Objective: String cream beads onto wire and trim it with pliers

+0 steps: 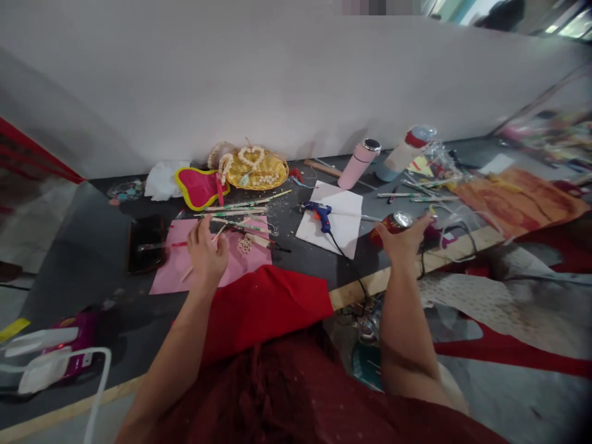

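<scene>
My left hand [206, 253] is over the pink paper [169, 271], thumb and fingers apart. A thin pale stick [187, 274] runs slantwise behind it, apparently not gripped. Just beyond lie several green-and-white patterned sticks [240, 211] and a small heap of pale beads [244, 245]. On the right, my right hand [406, 239] is spread at the near side of a red drink can [391, 223]; thumb and fingers are apart, and whether they touch the can is unclear. Between the hands, a blue glue gun [319, 214] rests on a white sheet [349, 225].
Along the wall stand a yellow basket [235, 179], a pink heart-shaped piece [198, 188], a pink flask [358, 165] and a pale bottle [398, 159]. A phone [146, 243] lies left; a purple power strip [81, 345] sits nearer. Red cloth [272, 302] overhangs the front edge.
</scene>
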Tool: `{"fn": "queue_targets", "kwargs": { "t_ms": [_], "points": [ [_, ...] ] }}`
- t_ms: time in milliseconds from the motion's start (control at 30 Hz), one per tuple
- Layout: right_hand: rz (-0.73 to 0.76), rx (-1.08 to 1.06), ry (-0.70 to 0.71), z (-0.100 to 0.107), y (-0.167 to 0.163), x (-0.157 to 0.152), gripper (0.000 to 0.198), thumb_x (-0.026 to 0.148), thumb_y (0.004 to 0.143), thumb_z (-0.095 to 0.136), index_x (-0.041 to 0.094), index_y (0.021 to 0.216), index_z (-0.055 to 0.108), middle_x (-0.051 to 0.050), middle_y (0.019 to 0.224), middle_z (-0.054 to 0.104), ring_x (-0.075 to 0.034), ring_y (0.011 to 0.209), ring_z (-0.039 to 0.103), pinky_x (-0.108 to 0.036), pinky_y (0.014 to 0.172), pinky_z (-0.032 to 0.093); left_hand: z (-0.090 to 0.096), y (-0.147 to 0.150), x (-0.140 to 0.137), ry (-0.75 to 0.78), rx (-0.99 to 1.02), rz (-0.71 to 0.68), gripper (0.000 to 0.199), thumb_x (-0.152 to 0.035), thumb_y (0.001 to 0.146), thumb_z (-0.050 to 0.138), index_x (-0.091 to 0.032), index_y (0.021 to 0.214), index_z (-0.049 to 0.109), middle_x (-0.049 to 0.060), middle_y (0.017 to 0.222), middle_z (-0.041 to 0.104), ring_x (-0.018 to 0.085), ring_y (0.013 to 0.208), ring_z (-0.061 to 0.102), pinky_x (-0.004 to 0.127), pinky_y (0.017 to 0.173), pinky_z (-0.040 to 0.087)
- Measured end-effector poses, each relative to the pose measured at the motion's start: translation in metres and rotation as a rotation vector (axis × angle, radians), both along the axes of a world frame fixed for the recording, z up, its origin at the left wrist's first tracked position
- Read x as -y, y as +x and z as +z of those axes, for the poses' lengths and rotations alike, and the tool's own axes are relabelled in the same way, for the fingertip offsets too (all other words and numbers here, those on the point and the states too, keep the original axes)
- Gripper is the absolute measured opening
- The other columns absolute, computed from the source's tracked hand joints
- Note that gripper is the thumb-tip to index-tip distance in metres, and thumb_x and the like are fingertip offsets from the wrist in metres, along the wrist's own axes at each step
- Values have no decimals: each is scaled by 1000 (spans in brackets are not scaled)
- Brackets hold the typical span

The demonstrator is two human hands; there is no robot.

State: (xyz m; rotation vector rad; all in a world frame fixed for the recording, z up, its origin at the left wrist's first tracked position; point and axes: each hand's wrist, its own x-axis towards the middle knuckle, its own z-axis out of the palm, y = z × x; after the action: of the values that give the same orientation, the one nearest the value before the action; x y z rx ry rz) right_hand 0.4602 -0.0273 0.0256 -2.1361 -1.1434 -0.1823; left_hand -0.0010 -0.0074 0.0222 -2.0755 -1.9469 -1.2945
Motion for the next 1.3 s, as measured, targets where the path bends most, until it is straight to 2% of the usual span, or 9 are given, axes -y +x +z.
{"fn": "queue_targets", "kwargs": {
  "t_ms": [133,267,433,533,667,867,967,1067,1300],
  "points": [
    [-16,-4,65,2,-2,-3,108,38,63,74,11,147,10,-21,150,25,-31,140,25,-41,114,22,5,8,5,-1,-3,-63,53,-23,80,53,-14,132,44,16,129,52,29,122,45,46,105,36],
    [94,-5,183,34,-31,-4,111,33,59,78,13,146,13,-22,149,26,-29,137,30,-36,113,26,25,28,5,-50,39,-207,57,-27,80,57,-16,134,41,14,131,51,28,123,45,45,105,37],
    [686,-88,143,62,-105,-43,104,34,61,77,18,144,15,-16,134,45,-27,121,49,-44,105,37,54,79,-20,-141,95,-473,69,-27,75,64,-18,137,36,12,136,49,27,127,43,44,108,36],
    [952,-152,74,50,-149,-76,97,31,64,74,17,141,17,-15,128,49,-27,116,52,-45,102,40,53,104,-48,-212,169,-620,72,-31,74,66,-17,137,35,15,139,46,28,128,43,45,108,36],
    [1083,-156,140,24,-184,-110,84,29,68,69,12,136,23,-21,131,42,-29,120,49,-44,102,40,34,117,-89,-252,365,-712,66,-36,73,67,-15,131,42,14,131,53,27,121,50,43,104,39],
    [1242,-240,-6,13,-174,-128,87,31,66,70,15,138,23,-18,138,36,-27,127,42,-43,107,36,14,116,-123,-356,398,-675,65,-29,69,69,-12,127,45,14,123,58,27,113,56,42,99,42],
    [1238,-357,-66,21,-159,-127,60,35,77,60,21,130,37,-13,135,41,-24,125,44,-41,99,43,11,116,-128,-336,338,-730,69,-34,67,72,-12,127,45,16,127,55,29,118,52,42,101,40],
    [1097,-232,-39,33,-155,-123,34,40,81,58,21,109,54,-13,128,46,-26,124,44,-43,95,45,8,117,-128,-307,256,-720,77,-30,60,78,-13,127,45,16,128,52,31,123,46,44,103,37],
    [935,156,-195,63,-175,-128,32,42,70,69,18,91,61,-12,113,56,-28,110,51,-41,94,40,7,131,-118,-314,230,-560,71,-29,60,78,-19,121,44,12,118,56,29,112,54,43,93,45]
  ]
}}
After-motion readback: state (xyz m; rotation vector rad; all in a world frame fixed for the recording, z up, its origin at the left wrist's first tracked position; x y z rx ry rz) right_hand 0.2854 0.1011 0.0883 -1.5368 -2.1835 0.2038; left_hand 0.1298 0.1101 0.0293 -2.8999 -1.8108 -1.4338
